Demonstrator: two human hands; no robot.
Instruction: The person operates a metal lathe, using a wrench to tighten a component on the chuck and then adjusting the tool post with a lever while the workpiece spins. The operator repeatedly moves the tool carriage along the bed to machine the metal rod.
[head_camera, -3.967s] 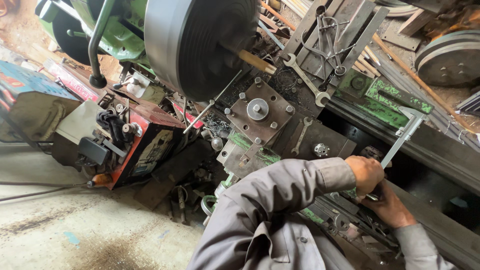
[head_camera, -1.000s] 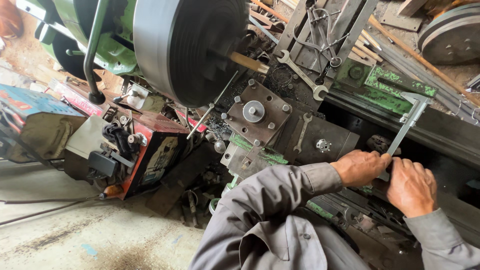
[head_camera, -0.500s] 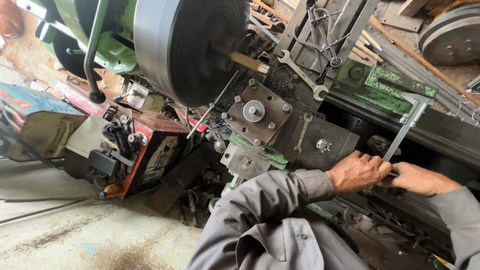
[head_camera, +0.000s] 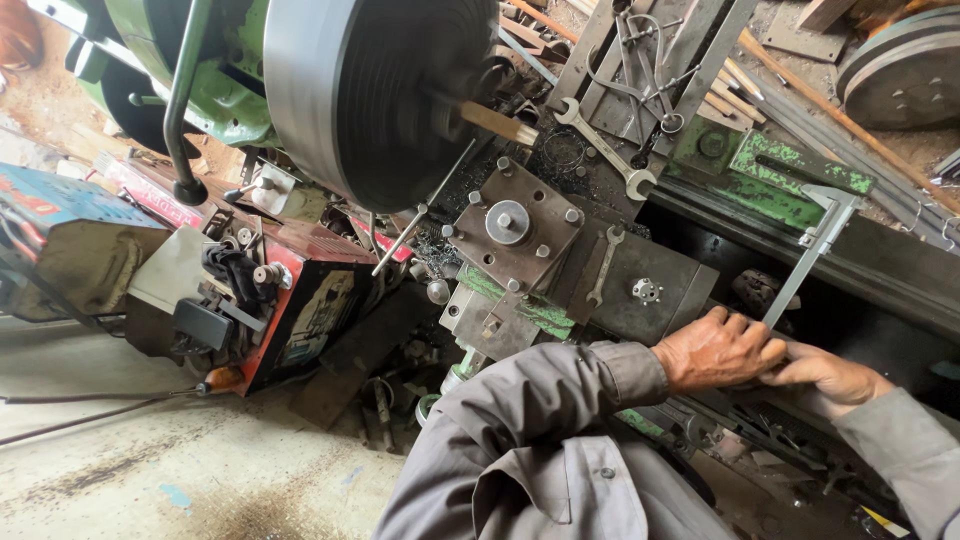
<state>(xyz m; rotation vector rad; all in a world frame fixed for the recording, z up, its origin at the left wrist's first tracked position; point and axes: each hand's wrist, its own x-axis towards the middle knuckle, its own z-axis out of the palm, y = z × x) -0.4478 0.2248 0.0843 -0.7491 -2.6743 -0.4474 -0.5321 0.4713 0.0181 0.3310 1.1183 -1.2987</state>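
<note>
My left hand (head_camera: 718, 350) is closed around the lower end of a long steel caliper (head_camera: 812, 250), which slants up to the right over the dark lathe bed (head_camera: 900, 270). Coming in from the right, my right hand (head_camera: 832, 374) lies low, its fingertips pressed against the same lower end just under my left fingers. The part of the caliper inside both hands is hidden. Both arms wear grey sleeves (head_camera: 560, 420).
A big black round chuck (head_camera: 350, 90) looms at top centre. A square steel tool plate (head_camera: 515, 225) and two spanners (head_camera: 605, 150) (head_camera: 603, 265) sit left of my hands. A red machine box (head_camera: 300, 300) stands on the concrete floor (head_camera: 150, 470).
My right hand has dropped from beside the caliper and slid left, ending low against my left hand. My left hand has stayed on the caliper's lower end.
</note>
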